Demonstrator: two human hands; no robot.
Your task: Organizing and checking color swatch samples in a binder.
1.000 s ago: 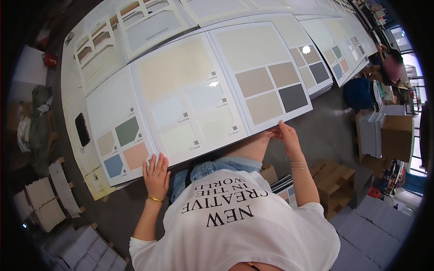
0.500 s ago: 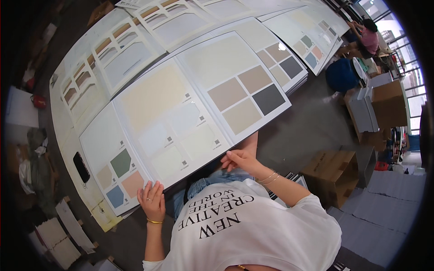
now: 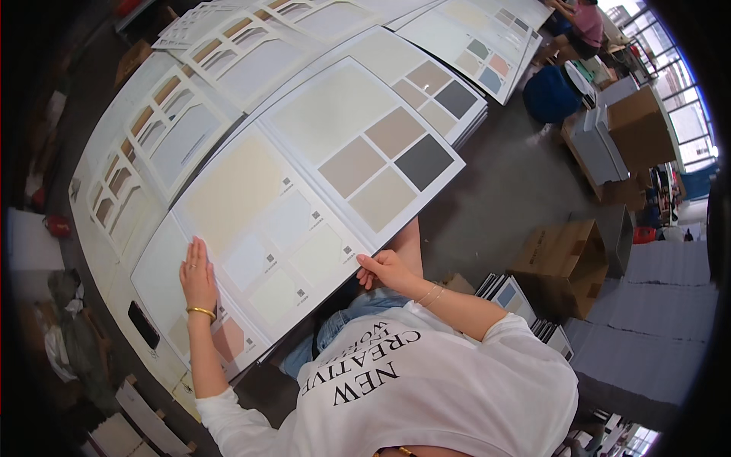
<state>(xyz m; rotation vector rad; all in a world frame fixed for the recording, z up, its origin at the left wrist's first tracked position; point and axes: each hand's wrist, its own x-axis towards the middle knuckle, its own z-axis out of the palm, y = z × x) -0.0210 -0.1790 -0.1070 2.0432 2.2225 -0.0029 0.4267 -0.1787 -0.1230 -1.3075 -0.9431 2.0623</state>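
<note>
Basically, a three-panel sample board (image 3: 293, 217) lies unfolded across the near side of the worktop (image 3: 116, 278), near edge toward the person's lap. Left hand (image 3: 199, 280) is flat on the left panel by the fold, fingers straight and together, palm down, gripping nothing; hand and forearm cover part of the swatches there, a peach one showing beside the forearm. Right hand (image 3: 378, 268) is at the near edge, by the middle panel's lower right corner, thumb at the edge, other fingers curled below; can't tell if it actually grips. Middle panel: cream and very pale swatches. Right panel: one large pale swatch over two brown, one beige, one dark grey. Black phone (image 3: 143, 325) just left of the board. White cut-out sheets (image 3: 183, 148) along the far side, overlapping. Stack of similar boards (image 3: 411, 68) right behind, another board pile (image 3: 472, 49) farther right. On the floor to the right: open cardboard box (image 3: 548, 247), blue barrel (image 3: 547, 93) farther off. Co-worker (image 3: 585, 27) in pink top at upper right, partly cut off.
</note>
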